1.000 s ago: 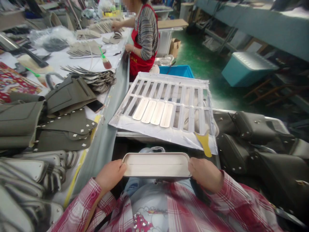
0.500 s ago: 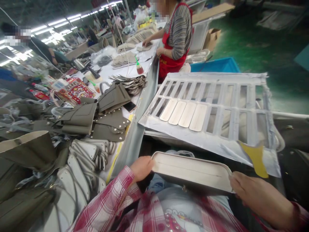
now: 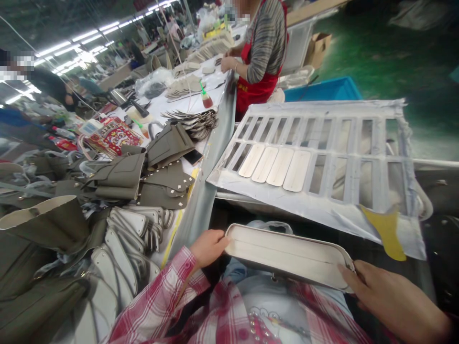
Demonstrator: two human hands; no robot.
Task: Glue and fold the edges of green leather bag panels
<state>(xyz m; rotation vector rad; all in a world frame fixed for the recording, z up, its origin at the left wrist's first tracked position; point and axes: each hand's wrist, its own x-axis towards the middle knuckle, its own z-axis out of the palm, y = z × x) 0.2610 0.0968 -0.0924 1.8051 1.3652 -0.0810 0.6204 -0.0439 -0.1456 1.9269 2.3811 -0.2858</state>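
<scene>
Between my hands, above my lap, is a bag point(image 3: 287, 254) with a long cream oblong panel facing up, dark sides below it and a small metal fitting on the near side. My left hand point(image 3: 209, 247) grips its left end, thumb on the rim. My right hand point(image 3: 376, 289) holds the right end, thumb lying on the panel's corner and fingers around the outside. Just beyond the bag, a slotted white plastic-covered rack point(image 3: 279, 130) carries several cream oblong pieces point(image 3: 297, 170) lying side by side.
A yellow spreader-shaped piece point(image 3: 389, 234) lies on the rack's near right corner. Olive bag parts point(image 3: 116, 177) and pale strap-like pieces point(image 3: 116, 248) crowd the table at left. A co-worker in a red apron point(image 3: 247, 86) stands at the table beyond, near a blue bin point(image 3: 322, 91).
My right hand has shifted slightly right, and its thumb now lies over the panel's corner. My left hand stays at its end. The co-worker's hands have come together.
</scene>
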